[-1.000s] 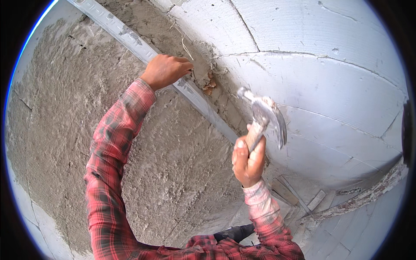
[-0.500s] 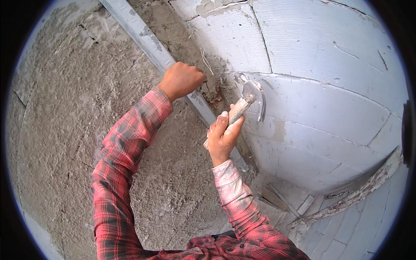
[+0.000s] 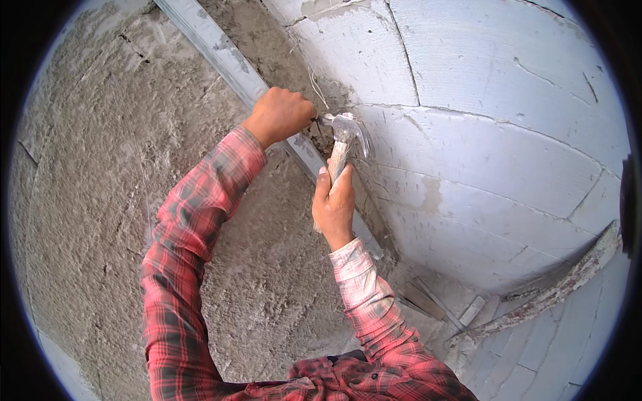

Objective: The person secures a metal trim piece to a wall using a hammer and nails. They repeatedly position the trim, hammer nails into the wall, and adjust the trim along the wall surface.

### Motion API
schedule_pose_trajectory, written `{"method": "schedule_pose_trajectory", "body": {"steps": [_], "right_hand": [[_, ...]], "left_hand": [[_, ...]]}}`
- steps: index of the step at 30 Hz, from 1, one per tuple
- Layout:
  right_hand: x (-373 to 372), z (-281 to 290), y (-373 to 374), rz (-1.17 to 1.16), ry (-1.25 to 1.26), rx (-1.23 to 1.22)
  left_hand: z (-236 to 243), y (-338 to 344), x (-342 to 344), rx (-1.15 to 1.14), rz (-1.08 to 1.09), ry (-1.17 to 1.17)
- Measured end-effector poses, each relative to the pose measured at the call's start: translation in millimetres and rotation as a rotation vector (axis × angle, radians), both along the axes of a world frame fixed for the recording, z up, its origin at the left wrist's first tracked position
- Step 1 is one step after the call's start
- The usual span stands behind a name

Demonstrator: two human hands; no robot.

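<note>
Two hands at the rail: short, square taps

Head view, the only one we have. Our left hand [image 3: 279, 115] is clenched into a fist on the metal rail [image 3: 231, 57], which runs slantwise down the rough plastered wall [image 3: 87, 200]. Something small and dark shows at the fist's edge, likely a nail, but it is too small for us to be sure. Our right hand [image 3: 334, 204] is wrapped tight round the hammer [image 3: 344, 137] handle, just below the rail, and the head sits right beside the left fist, at the rail's edge toward the white blocks [image 3: 495, 134].

To do this well, we judge that we should keep strokes short, with the hammer face square to the point and our left knuckles clear. We should press the rail flat against the wall so it cannot bounce. Below the rail, near the floor, lie scraps of wood [image 3: 428, 301] and a mortar-caked board [image 3: 555, 291].
</note>
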State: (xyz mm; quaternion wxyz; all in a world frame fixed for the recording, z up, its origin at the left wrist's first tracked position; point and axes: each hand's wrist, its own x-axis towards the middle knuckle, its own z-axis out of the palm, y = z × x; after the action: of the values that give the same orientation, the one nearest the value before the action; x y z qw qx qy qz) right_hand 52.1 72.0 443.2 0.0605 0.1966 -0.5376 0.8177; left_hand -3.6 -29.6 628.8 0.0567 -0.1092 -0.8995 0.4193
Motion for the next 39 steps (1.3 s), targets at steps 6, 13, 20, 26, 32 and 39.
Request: {"method": "schedule_pose_trajectory", "body": {"steps": [6,13,20,26,32,39], "right_hand": [[4,4,10,-0.082,-0.18,-0.363],[0,10,14,-0.14,0.141,0.028],[15,18,2,-0.003,-0.319,-0.653],[-1,6,18,0.139,-0.155,-0.247],[9,16,-10,-0.358,0.07,-0.18],[5,4,12,0.152,-0.241,-0.462]], "left_hand": [[1,1,3,0.007,-0.071,0.015],[0,3,2,0.005,-0.043,0.004],[-1,0,3,-0.017,-0.05,0.006],[-4,-2,4,-0.008,-0.073,0.012],[1,1,1,-0.025,-0.063,0.024],[12,3,3,0.0,-0.009,0.014]]}}
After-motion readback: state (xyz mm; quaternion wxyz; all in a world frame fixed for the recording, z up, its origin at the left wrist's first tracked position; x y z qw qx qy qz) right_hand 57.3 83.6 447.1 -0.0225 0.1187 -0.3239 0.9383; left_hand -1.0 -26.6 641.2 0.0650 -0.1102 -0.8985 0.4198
